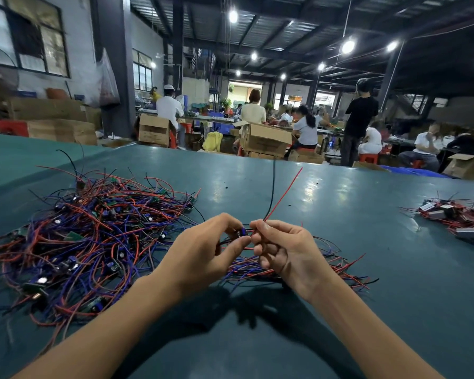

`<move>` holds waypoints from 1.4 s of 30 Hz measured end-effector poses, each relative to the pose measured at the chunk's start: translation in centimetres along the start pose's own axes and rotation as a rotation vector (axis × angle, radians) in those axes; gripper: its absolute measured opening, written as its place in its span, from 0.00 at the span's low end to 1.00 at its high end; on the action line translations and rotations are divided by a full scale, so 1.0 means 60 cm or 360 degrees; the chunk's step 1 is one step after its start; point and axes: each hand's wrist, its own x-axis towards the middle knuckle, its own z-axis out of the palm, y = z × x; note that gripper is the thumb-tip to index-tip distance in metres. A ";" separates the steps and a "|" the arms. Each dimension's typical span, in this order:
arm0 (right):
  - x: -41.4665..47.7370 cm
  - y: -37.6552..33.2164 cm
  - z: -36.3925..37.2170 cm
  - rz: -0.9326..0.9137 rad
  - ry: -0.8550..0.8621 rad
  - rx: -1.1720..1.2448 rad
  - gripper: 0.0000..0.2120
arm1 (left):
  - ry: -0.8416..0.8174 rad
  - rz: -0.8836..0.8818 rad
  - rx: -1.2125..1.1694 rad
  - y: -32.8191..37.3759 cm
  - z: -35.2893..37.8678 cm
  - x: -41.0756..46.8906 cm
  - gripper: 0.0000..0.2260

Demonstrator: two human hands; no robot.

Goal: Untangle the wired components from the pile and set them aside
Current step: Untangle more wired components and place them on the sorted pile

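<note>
A big tangled pile of wired components, with red, blue and black wires and small green boards, lies on the left of the teal table. My left hand pinches a small blue component between thumb and fingers at table centre. My right hand pinches its red and black wires, which stick up and away from my fingers. A smaller bundle of straighter wires lies under and just right of my hands.
Another heap of wired parts with grey and black blocks sits at the table's right edge. Beyond the far table edge, cardboard boxes and several seated and standing people fill the workshop floor.
</note>
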 end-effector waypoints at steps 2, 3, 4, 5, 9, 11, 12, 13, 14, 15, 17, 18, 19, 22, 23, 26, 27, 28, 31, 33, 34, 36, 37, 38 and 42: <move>0.000 0.000 0.001 0.0002 0.0016 -0.0020 0.08 | 0.0005 -0.0064 -0.0117 -0.001 0.000 0.001 0.10; 0.001 0.001 0.001 -0.0001 0.0029 -0.0025 0.08 | -0.0004 -0.0095 -0.0176 -0.001 0.001 0.001 0.11; 0.001 0.002 0.001 -0.0006 0.0043 -0.0024 0.08 | -0.0019 -0.0121 -0.0225 -0.001 0.002 0.001 0.12; 0.001 0.002 0.000 -0.0011 0.0056 -0.0021 0.09 | -0.0032 -0.0135 -0.0247 0.000 0.003 0.001 0.13; 0.001 0.003 -0.002 -0.0041 0.0102 -0.0053 0.09 | 0.0034 -0.0097 -0.0087 -0.001 0.004 -0.002 0.13; 0.001 0.004 0.000 -0.0053 0.0134 -0.0073 0.09 | 0.0078 -0.0043 -0.0022 -0.001 0.004 -0.003 0.12; 0.001 0.005 0.002 -0.0057 0.0152 -0.0074 0.09 | 0.0087 -0.0009 0.0018 -0.001 0.003 -0.004 0.12; 0.001 0.006 0.004 -0.0063 0.0169 -0.0067 0.09 | 0.0090 0.0022 0.0050 -0.002 0.003 -0.005 0.11; 0.001 0.007 0.005 -0.0071 0.0190 -0.0054 0.09 | 0.0092 0.0045 0.0067 -0.003 0.003 -0.005 0.11; 0.001 0.007 0.007 -0.0080 0.0215 -0.0036 0.10 | 0.0100 0.0062 0.0071 -0.005 0.003 -0.006 0.10; 0.002 0.007 0.008 -0.0091 0.0273 0.0009 0.11 | 0.0133 0.0088 0.0081 -0.009 0.003 -0.006 0.10; 0.002 0.005 0.007 -0.0086 0.0299 0.0030 0.11 | 0.0150 0.0106 0.0092 -0.011 0.003 -0.005 0.10; 0.002 0.003 0.006 -0.0074 0.0321 0.0049 0.10 | 0.0169 0.0126 0.0100 -0.013 0.004 -0.004 0.10; 0.003 -0.006 0.002 -0.0022 0.0375 0.0129 0.07 | 0.0238 0.0125 0.0084 -0.019 0.006 -0.001 0.09; 0.003 -0.009 0.000 -0.0003 0.0387 0.0177 0.07 | 0.0252 0.0105 0.0076 -0.021 0.006 0.000 0.09; 0.004 -0.016 -0.002 0.0039 0.0410 0.0362 0.07 | 0.0275 0.0070 0.0088 -0.028 0.002 0.003 0.08; 0.005 -0.018 -0.003 0.0037 0.0418 0.0408 0.07 | 0.0278 0.0075 0.0103 -0.030 0.000 0.005 0.08; 0.006 -0.018 -0.003 0.0028 0.0426 0.0437 0.07 | 0.0280 0.0083 0.0125 -0.030 -0.001 0.006 0.08; 0.007 -0.019 -0.005 -0.0031 0.0442 0.0455 0.08 | 0.0312 0.0110 0.0177 -0.028 -0.004 0.014 0.08; 0.006 -0.016 -0.005 -0.0074 0.0451 0.0433 0.08 | 0.0319 0.0131 0.0190 -0.026 -0.005 0.018 0.08; 0.006 -0.013 -0.005 -0.0092 0.0453 0.0418 0.07 | 0.0312 0.0139 0.0195 -0.026 -0.007 0.018 0.07; 0.005 -0.011 -0.003 -0.0122 0.0451 0.0401 0.06 | 0.0294 0.0141 0.0207 -0.032 -0.010 0.016 0.07; 0.005 -0.011 -0.004 -0.0136 0.0454 0.0407 0.06 | 0.0288 0.0134 0.0223 -0.036 -0.013 0.015 0.07; 0.005 -0.011 -0.005 -0.0150 0.0461 0.0412 0.06 | 0.0289 0.0127 0.0249 -0.042 -0.017 0.013 0.08; 0.003 -0.013 -0.008 -0.0166 0.0465 0.0399 0.07 | 0.0271 0.0157 0.0372 -0.054 -0.028 0.007 0.08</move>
